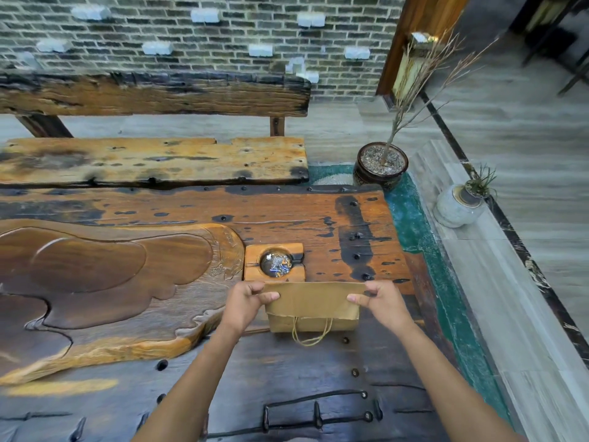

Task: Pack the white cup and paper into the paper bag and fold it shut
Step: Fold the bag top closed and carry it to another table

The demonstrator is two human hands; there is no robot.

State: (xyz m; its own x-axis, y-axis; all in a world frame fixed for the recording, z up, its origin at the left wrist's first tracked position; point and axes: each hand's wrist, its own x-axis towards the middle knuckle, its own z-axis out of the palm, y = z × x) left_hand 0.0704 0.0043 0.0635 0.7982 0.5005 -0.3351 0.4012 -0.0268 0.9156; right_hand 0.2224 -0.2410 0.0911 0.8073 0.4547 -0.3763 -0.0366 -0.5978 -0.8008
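A brown paper bag (314,306) stands on the dark wooden table, its top folded over toward me as a flap. A twine handle (310,334) hangs below the flap. My left hand (247,299) pinches the flap's left corner between thumb and fingers. My right hand (381,299) pinches the right corner the same way. The white cup and the paper are not visible; the bag's inside is hidden.
A square wooden ashtray (274,262) with a glass bowl sits just behind the bag. A large carved wooden tea tray (105,282) fills the table's left. The table's right edge (414,282) is close to my right hand. A bench (153,161) and potted plants (381,167) stand beyond.
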